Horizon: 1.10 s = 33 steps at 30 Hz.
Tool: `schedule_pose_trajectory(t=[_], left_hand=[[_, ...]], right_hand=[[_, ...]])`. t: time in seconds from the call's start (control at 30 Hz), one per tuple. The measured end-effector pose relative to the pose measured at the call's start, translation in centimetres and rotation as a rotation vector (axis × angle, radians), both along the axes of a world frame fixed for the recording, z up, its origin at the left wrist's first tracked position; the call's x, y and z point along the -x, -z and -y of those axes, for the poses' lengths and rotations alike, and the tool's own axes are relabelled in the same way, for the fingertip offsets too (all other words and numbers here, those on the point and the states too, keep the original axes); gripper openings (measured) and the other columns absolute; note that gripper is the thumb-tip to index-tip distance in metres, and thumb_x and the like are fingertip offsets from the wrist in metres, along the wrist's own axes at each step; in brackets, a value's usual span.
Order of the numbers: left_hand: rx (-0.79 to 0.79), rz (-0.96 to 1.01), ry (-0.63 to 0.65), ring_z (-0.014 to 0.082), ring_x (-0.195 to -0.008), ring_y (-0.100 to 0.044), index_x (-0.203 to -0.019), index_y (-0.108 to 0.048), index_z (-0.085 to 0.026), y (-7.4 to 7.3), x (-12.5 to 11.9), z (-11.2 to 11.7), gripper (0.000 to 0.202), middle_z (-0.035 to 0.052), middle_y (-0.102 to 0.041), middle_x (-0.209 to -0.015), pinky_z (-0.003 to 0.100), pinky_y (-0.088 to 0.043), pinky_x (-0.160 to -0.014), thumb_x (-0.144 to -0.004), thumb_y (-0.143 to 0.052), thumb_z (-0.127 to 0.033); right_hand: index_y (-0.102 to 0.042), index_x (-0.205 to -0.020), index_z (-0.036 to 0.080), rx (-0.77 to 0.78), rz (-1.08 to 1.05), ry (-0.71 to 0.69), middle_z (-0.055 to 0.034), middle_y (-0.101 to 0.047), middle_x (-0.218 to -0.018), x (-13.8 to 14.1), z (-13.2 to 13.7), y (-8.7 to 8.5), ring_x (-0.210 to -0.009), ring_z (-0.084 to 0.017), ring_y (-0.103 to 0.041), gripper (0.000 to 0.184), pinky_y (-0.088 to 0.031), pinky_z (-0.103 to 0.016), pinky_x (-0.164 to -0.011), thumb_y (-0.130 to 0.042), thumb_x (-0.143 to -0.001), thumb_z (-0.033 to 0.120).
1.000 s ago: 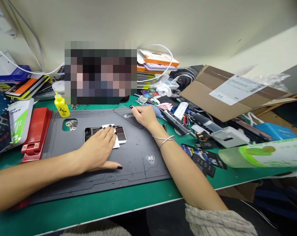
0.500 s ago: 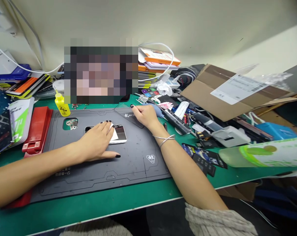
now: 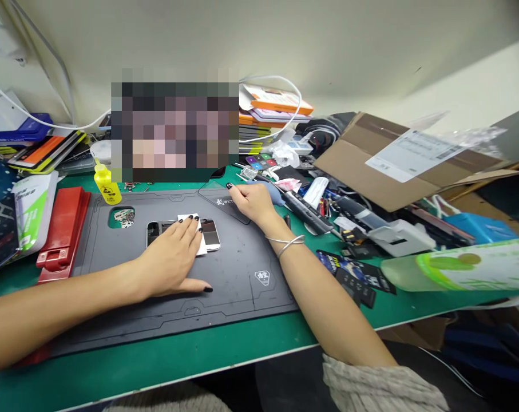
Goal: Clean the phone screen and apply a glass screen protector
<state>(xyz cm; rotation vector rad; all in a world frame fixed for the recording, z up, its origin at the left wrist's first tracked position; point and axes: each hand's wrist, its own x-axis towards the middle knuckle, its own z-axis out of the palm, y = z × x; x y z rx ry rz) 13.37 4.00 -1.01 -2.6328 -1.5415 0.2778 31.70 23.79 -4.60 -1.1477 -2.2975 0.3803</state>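
Observation:
My left hand (image 3: 169,263) lies flat over a smartphone (image 3: 210,233), its fingertips pressing a white wipe (image 3: 200,245) onto the phone. The phone lies on a dark grey work mat (image 3: 242,286), and the hand hides most of its middle. Its left part looks dark and its right part glossy. My right hand (image 3: 253,206) rests at the mat's far edge on a dark triangular sheet (image 3: 222,201) marked with a logo. A blue cloth (image 3: 276,194) shows beside that hand. Whether the right hand grips anything is hidden.
A yellow bottle (image 3: 107,190) and a red case (image 3: 62,234) stand left of the mat. A small circuit board (image 3: 124,217) sits in a mat cut-out. Tools and a black handled tool (image 3: 306,212) crowd the green bench's right side, with a cardboard box (image 3: 362,169) behind.
My left hand has slid back left and down over the phone since the last frame, and the wipe shifted with it. My right hand has barely moved.

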Motion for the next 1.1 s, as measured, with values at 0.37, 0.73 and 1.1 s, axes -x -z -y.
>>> schedule_pose_trajectory(t=[0.37, 0.73, 1.1], left_hand=[[0.061, -0.043, 0.004, 0.0454, -0.149, -0.03, -0.148, -0.041, 0.008, -0.5, -0.5, 0.5, 0.107, 0.0344, -0.03, -0.157, 0.052, -0.032, -0.119, -0.09, -0.034, -0.082], [0.063, -0.015, -0.015, 0.0438, -0.15, -0.028, -0.149, -0.042, 0.006, 0.0, -0.5, 1.2, 0.107, 0.0316, -0.029, -0.159, 0.051, -0.029, -0.121, -0.088, -0.039, -0.082], [0.065, 0.01, -0.054, 0.0436, -0.148, -0.033, -0.146, -0.045, 0.005, -0.4, 2.6, 2.2, 0.099, 0.0328, -0.029, -0.158, 0.051, -0.032, -0.119, -0.091, -0.043, -0.078]], right_hand=[[-0.028, -0.046, 0.02, -0.011, 0.0, -0.006, 0.001, -0.03, -0.049, 0.0, -0.1, 0.2, -0.053, -0.012, -0.027, 0.052, -0.021, -0.031, -0.056, -0.047, -0.091, 0.039], [-0.032, -0.045, 0.02, -0.029, 0.002, -0.015, 0.0015, -0.028, -0.05, -0.2, -0.4, 0.5, -0.053, -0.011, -0.027, 0.054, -0.02, -0.03, -0.055, -0.046, -0.093, 0.042], [-0.034, -0.044, 0.02, -0.021, -0.013, -0.023, 0.0017, -0.027, -0.05, 0.0, -0.3, 0.7, -0.053, -0.012, -0.027, 0.057, -0.018, -0.031, -0.056, -0.04, -0.093, 0.049]])
